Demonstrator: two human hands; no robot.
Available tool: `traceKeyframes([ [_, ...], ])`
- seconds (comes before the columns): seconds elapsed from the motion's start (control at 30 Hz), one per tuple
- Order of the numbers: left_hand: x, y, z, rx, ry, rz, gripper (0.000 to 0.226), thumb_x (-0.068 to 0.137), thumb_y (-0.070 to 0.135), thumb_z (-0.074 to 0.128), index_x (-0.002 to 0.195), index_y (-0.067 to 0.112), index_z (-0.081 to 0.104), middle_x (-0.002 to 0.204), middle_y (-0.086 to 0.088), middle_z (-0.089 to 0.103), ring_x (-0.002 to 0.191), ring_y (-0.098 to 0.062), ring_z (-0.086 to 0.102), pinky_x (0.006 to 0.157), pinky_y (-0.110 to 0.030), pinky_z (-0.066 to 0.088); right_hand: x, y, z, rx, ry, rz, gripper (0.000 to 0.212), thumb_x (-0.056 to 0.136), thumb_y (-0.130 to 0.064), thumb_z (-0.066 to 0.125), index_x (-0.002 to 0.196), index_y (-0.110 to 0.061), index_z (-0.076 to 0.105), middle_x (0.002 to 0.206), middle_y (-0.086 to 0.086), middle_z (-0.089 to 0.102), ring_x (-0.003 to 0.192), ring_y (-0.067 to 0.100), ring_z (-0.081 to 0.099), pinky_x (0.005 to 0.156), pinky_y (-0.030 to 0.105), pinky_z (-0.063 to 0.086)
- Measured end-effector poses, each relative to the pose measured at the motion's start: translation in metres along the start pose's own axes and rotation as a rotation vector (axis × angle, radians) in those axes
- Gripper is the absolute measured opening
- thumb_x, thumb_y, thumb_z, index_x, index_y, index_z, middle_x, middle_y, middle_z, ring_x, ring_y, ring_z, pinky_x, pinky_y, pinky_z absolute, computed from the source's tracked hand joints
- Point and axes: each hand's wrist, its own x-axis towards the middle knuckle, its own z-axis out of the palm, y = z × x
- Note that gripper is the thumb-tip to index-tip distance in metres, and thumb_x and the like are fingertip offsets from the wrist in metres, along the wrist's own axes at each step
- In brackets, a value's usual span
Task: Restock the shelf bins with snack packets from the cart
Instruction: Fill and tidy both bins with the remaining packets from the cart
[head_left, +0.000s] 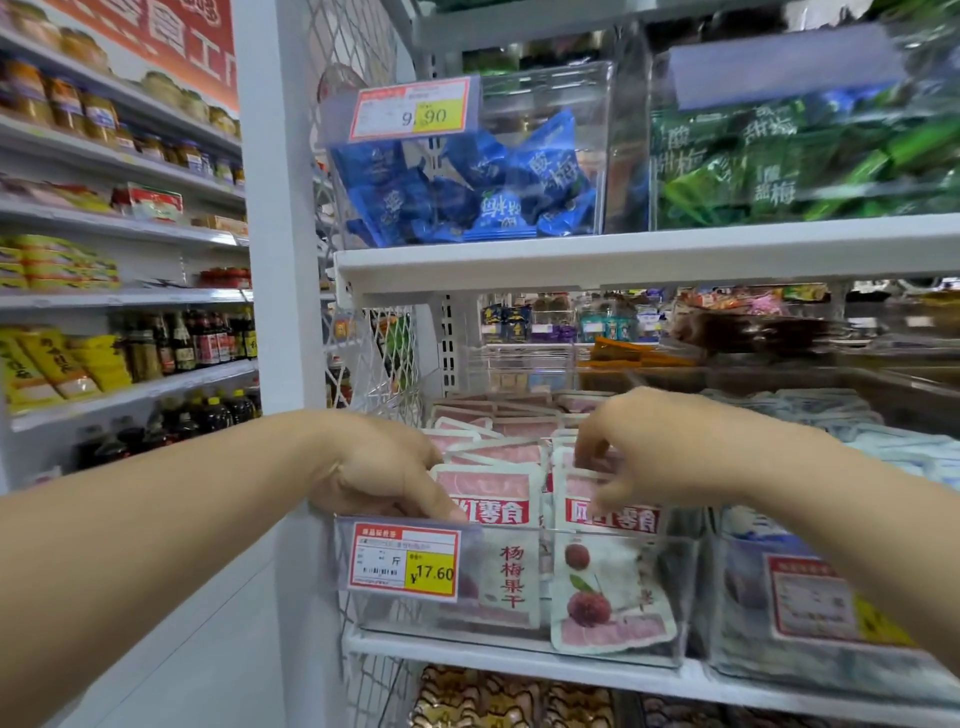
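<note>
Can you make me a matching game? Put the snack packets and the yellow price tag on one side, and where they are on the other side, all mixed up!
Things:
1. blue packets
2. green packets
3. pink packets
4. 17.60 price tag

Places:
A. clipped on the front of the lower clear bin
B. upper shelf, right bin
C. lower bin, held by the left hand and right hand
D. upper shelf, left bin

Pairs: 1-D, 2-B, 3-C, 4-A
</note>
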Motion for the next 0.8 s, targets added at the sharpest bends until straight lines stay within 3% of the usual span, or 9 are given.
traceKeyframes([
  [0.1,0.009,0.003,0.006,0.014,-0.019,0.033,0.047,0.089,0.001,0.069,0.134,0.007,0.054,0.122,-0.018,0.070,0.104,-0.029,0.069,0.094,-0.042,0.055,0.000,-0.004,0.003,-0.151,-0.049,0.000,0.040,0.079,-0.054,0.073,0.097,-0.020,0.063,0.105,-0.003,0.059,0.084,0.022,0.059,0.065,0.032,0.048],
  [0.2,0.015,0.005,0.008,0.053,-0.021,0.050,0.055,0.088,0.005,0.073,0.139,0.010,0.051,0.131,-0.019,0.065,0.117,-0.034,0.064,0.103,-0.048,0.050,-0.001,-0.009,0.006,-0.239,-0.065,-0.016,0.040,0.080,-0.057,0.071,0.083,-0.023,0.050,0.100,0.000,0.042,0.066,0.018,0.043,0.059,0.031,0.031],
  [0.37,0.008,0.009,0.010,0.298,0.063,-0.019,0.051,0.082,0.030,0.082,0.127,0.015,0.062,0.119,-0.011,0.072,0.113,-0.032,0.068,0.101,-0.048,0.052,0.001,-0.010,0.009,-0.263,-0.057,-0.037,0.027,0.087,-0.040,0.069,0.096,-0.017,0.058,0.105,0.003,0.039,0.075,0.022,0.042,0.075,0.032,0.030],
  [0.5,0.010,0.013,0.014,0.394,0.105,-0.077,0.071,0.072,0.054,0.084,0.124,0.010,0.065,0.120,-0.011,0.072,0.109,-0.027,0.070,0.096,-0.041,0.056,0.002,-0.013,0.010,-0.267,-0.018,-0.054,0.021,0.089,-0.020,0.062,0.110,-0.017,0.061,0.123,0.007,0.045,0.094,0.028,0.057,0.089,0.040,0.037],
  [0.57,0.013,0.014,0.018,0.405,0.095,-0.095,0.088,0.058,0.067,0.086,0.122,0.010,0.067,0.121,-0.010,0.072,0.112,-0.027,0.069,0.099,-0.044,0.055,0.005,-0.014,0.013,-0.284,-0.001,-0.073,0.022,0.089,-0.017,0.060,0.111,-0.019,0.059,0.121,0.006,0.050,0.104,0.028,0.059,0.097,0.044,0.038],
  [0.63,0.016,0.014,0.019,0.380,0.065,-0.116,0.098,0.048,0.067,0.090,0.122,0.008,0.066,0.120,-0.012,0.072,0.113,-0.029,0.068,0.100,-0.049,0.053,0.006,-0.012,0.017,-0.293,0.011,-0.084,0.014,0.090,-0.020,0.059,0.102,-0.022,0.056,0.112,0.002,0.056,0.106,0.026,0.060,0.099,0.045,0.037],
  [0.8,0.011,0.017,0.016,0.371,0.075,-0.108,0.073,0.072,0.053,0.084,0.123,0.004,0.062,0.118,-0.014,0.072,0.107,-0.028,0.071,0.096,-0.044,0.056,0.000,-0.002,0.015,-0.280,0.028,-0.040,0.026,0.088,-0.036,0.066,0.080,-0.024,0.045,0.091,-0.006,0.055,0.094,0.023,0.057,0.104,0.048,0.031],
])
